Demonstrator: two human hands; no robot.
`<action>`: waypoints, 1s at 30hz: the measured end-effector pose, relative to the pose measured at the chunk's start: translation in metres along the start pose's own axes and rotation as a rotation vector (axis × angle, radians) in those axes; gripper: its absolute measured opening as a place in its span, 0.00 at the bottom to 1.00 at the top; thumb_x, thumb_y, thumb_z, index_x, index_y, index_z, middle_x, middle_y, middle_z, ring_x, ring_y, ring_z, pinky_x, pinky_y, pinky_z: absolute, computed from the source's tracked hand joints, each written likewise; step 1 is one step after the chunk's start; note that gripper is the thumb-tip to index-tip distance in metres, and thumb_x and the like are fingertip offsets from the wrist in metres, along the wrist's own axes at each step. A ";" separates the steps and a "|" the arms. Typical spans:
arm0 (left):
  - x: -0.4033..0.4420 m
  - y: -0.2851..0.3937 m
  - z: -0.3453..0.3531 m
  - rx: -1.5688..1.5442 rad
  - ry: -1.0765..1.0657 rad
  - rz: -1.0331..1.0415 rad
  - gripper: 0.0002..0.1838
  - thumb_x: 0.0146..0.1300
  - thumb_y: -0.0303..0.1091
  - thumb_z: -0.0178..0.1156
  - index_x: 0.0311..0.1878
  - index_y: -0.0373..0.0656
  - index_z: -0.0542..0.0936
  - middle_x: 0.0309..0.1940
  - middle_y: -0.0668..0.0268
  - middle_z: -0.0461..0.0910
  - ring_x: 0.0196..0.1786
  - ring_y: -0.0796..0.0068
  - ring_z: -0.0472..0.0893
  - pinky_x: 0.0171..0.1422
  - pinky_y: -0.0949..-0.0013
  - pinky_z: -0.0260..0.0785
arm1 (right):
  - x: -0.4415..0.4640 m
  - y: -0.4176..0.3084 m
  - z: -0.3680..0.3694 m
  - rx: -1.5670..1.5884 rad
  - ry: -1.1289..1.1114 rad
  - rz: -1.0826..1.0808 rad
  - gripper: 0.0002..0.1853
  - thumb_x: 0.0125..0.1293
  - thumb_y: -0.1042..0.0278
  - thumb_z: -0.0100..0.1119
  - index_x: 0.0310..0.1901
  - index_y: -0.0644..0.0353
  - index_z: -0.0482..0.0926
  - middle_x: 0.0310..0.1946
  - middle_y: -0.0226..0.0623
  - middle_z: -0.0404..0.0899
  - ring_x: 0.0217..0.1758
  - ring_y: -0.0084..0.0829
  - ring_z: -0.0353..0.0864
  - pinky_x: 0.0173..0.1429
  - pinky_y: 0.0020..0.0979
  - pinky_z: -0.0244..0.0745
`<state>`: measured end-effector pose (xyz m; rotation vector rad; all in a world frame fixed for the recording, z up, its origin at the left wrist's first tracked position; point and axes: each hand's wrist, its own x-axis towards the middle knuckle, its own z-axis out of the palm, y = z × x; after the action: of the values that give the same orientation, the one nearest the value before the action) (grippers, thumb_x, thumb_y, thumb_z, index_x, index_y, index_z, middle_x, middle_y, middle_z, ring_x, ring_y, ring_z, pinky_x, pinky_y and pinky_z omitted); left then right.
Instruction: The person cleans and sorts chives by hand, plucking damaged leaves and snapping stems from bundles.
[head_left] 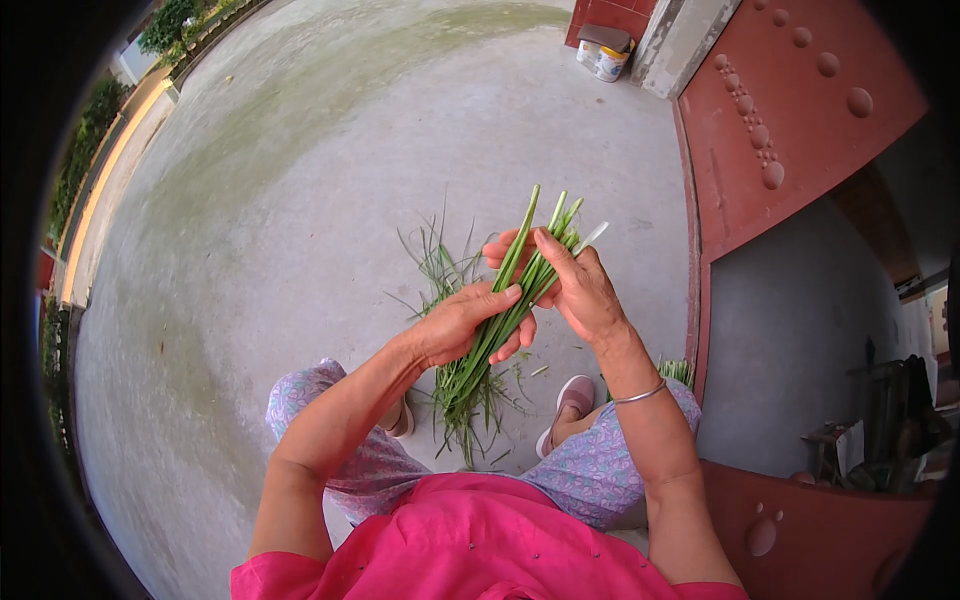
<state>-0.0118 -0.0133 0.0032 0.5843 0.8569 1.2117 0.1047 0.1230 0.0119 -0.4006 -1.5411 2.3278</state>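
A bunch of long green chives is held over the floor between my knees, its pale cut ends pointing up and away from me and its leaf tips hanging down. My left hand is closed round the middle of the bunch, thumb pressed on top. Nearer the pale ends, my right hand grips the stalks between thumb and fingers. One whitish stalk end sticks out past the right thumb. Part of the fingers on both hands is hidden behind the bunch.
Loose green trimmings lie on the concrete floor beyond the hands. More greens show beside my right knee. To the right stands a red studded door at a doorway. White tubs sit by the wall.
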 end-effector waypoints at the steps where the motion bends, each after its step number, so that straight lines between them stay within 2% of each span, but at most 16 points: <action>1: 0.000 -0.001 -0.002 0.012 -0.022 -0.009 0.25 0.75 0.51 0.42 0.43 0.35 0.76 0.28 0.61 0.79 0.23 0.76 0.74 0.26 0.74 0.66 | 0.000 0.000 0.001 0.023 0.006 0.003 0.23 0.74 0.50 0.44 0.49 0.64 0.80 0.42 0.37 0.84 0.39 0.20 0.81 0.23 0.18 0.63; 3: 0.002 -0.001 -0.002 0.017 -0.044 -0.032 0.25 0.74 0.51 0.43 0.40 0.35 0.76 0.28 0.61 0.79 0.23 0.76 0.75 0.27 0.73 0.67 | 0.000 0.000 0.002 0.067 0.020 0.001 0.23 0.74 0.51 0.45 0.51 0.64 0.78 0.42 0.38 0.84 0.38 0.20 0.81 0.22 0.17 0.62; 5: 0.001 -0.002 -0.001 0.004 -0.046 -0.057 0.26 0.74 0.52 0.43 0.38 0.35 0.77 0.27 0.61 0.80 0.23 0.75 0.75 0.28 0.73 0.67 | 0.000 0.001 0.002 0.077 0.008 0.009 0.23 0.74 0.52 0.45 0.53 0.65 0.77 0.43 0.41 0.83 0.41 0.24 0.82 0.27 0.19 0.68; 7: 0.001 -0.003 -0.002 0.003 -0.061 -0.064 0.26 0.74 0.52 0.43 0.40 0.35 0.76 0.29 0.61 0.80 0.24 0.75 0.76 0.29 0.73 0.68 | -0.001 -0.001 -0.003 0.056 -0.035 0.034 0.22 0.75 0.54 0.45 0.55 0.67 0.74 0.45 0.46 0.82 0.48 0.32 0.83 0.39 0.25 0.81; 10: 0.000 -0.003 0.000 -0.003 -0.056 -0.059 0.25 0.74 0.51 0.44 0.44 0.34 0.75 0.30 0.62 0.80 0.27 0.75 0.77 0.31 0.73 0.70 | -0.004 -0.005 -0.005 0.005 -0.074 0.049 0.21 0.74 0.54 0.47 0.52 0.66 0.75 0.41 0.44 0.83 0.40 0.28 0.84 0.29 0.21 0.78; 13: 0.001 -0.002 0.009 0.037 0.013 -0.030 0.22 0.74 0.48 0.46 0.48 0.35 0.74 0.32 0.64 0.79 0.31 0.76 0.78 0.35 0.73 0.72 | -0.005 -0.005 -0.002 0.015 -0.033 0.060 0.22 0.73 0.53 0.49 0.50 0.67 0.76 0.39 0.43 0.83 0.28 0.20 0.80 0.20 0.17 0.69; 17: 0.005 -0.008 0.007 0.262 0.097 0.117 0.17 0.73 0.44 0.51 0.49 0.36 0.74 0.32 0.68 0.77 0.33 0.79 0.78 0.39 0.74 0.72 | -0.002 -0.001 0.004 -0.065 0.006 0.012 0.21 0.73 0.53 0.49 0.48 0.68 0.76 0.39 0.44 0.83 0.29 0.23 0.81 0.22 0.21 0.75; 19: 0.003 -0.006 0.007 0.340 0.120 0.127 0.15 0.72 0.41 0.52 0.46 0.37 0.75 0.29 0.68 0.77 0.31 0.79 0.77 0.38 0.74 0.70 | 0.000 0.008 0.006 -0.060 0.014 -0.047 0.21 0.73 0.54 0.49 0.47 0.69 0.76 0.39 0.45 0.83 0.30 0.25 0.82 0.23 0.23 0.76; 22: 0.002 -0.004 0.007 0.371 0.159 0.109 0.14 0.72 0.41 0.51 0.43 0.38 0.77 0.26 0.71 0.75 0.26 0.81 0.73 0.34 0.76 0.64 | -0.001 0.006 0.006 -0.027 0.010 -0.003 0.20 0.73 0.55 0.49 0.47 0.69 0.76 0.39 0.45 0.83 0.35 0.28 0.83 0.29 0.24 0.79; 25: 0.002 -0.002 0.006 0.337 0.161 0.093 0.15 0.73 0.42 0.50 0.42 0.39 0.78 0.23 0.73 0.73 0.22 0.84 0.68 0.29 0.79 0.58 | -0.005 -0.004 0.011 -0.039 0.032 0.003 0.21 0.74 0.54 0.48 0.48 0.69 0.76 0.42 0.46 0.82 0.42 0.29 0.82 0.40 0.27 0.80; 28: 0.001 0.000 0.006 0.297 0.152 0.088 0.16 0.74 0.43 0.49 0.43 0.40 0.78 0.21 0.74 0.71 0.21 0.85 0.65 0.27 0.79 0.55 | -0.001 -0.002 0.003 0.108 0.038 -0.049 0.23 0.75 0.53 0.45 0.50 0.69 0.76 0.45 0.47 0.81 0.48 0.30 0.81 0.50 0.32 0.79; 29: 0.001 0.001 0.006 0.284 0.151 0.087 0.16 0.74 0.43 0.48 0.43 0.40 0.78 0.20 0.74 0.70 0.21 0.85 0.64 0.27 0.79 0.54 | -0.002 -0.006 0.000 0.053 0.028 -0.048 0.26 0.76 0.50 0.40 0.53 0.69 0.75 0.47 0.47 0.80 0.51 0.31 0.80 0.57 0.36 0.75; 30: 0.001 0.001 0.006 0.260 0.150 0.088 0.16 0.74 0.43 0.48 0.43 0.40 0.78 0.20 0.74 0.70 0.21 0.85 0.64 0.26 0.80 0.54 | -0.002 -0.009 -0.001 0.057 0.033 -0.052 0.27 0.76 0.49 0.39 0.54 0.69 0.74 0.47 0.46 0.80 0.51 0.31 0.80 0.58 0.36 0.74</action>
<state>-0.0074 -0.0122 0.0068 0.7545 1.1362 1.2439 0.1078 0.1268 0.0200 -0.3783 -1.4495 2.3085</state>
